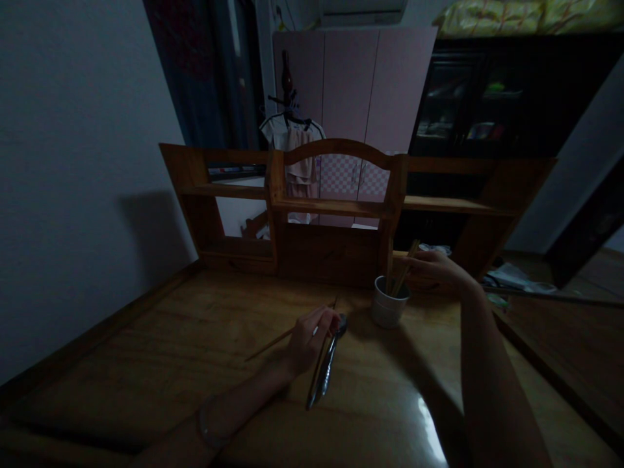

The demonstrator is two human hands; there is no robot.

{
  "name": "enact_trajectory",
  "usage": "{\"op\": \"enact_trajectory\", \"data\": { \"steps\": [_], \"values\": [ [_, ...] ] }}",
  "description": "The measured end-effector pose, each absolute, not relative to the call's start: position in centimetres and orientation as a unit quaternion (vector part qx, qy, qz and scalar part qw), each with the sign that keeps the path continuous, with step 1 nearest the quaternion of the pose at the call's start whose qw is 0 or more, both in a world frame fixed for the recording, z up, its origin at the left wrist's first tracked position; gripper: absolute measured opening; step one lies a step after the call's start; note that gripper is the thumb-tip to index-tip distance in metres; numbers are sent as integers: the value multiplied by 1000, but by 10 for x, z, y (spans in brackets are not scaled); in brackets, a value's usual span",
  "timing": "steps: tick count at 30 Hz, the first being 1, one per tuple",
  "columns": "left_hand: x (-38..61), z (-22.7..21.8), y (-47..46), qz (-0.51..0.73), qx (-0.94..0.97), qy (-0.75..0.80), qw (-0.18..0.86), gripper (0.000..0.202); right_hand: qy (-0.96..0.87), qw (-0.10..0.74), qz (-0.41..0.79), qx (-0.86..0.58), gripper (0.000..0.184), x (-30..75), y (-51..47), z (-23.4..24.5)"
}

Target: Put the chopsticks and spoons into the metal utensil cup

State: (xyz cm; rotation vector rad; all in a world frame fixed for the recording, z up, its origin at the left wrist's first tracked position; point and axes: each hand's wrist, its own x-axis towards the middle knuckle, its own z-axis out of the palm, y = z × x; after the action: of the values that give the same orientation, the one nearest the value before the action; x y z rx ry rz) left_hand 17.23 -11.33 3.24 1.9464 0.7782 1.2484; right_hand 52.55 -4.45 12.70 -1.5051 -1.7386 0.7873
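Dim tabletop [195, 344]: we find the cup [387, 312] below-left of the right hand [429, 265], pinching slanted sticks [400, 279]; left hand [312, 335] grips metal utensils [327, 370].

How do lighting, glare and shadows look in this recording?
All in the head view: dim overall, the black cabinet's contents hard to make out; bright glare on the desk, right of center; dark shadow trailing from the cup; softer shadow on the left wall.

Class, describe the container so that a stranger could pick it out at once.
On the wooden table, find the shelf unit along its back. Just in front, right of centre, stands a pale, open-topped container with slim sticks poking out, the only cup-shaped thing there.
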Motion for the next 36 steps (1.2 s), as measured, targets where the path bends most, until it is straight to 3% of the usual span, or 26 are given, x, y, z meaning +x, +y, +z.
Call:
{"op": "enact_trajectory", "data": {
  "steps": [25,36],
  "values": [
    [172,32,-113,473,750,308,344,42,-668,331,348,-569,44,521,-48,130],
    [171,33,-113,466,759,303,339,41,-689,269,344,-578,51,518,-53,124]
  ]
}}
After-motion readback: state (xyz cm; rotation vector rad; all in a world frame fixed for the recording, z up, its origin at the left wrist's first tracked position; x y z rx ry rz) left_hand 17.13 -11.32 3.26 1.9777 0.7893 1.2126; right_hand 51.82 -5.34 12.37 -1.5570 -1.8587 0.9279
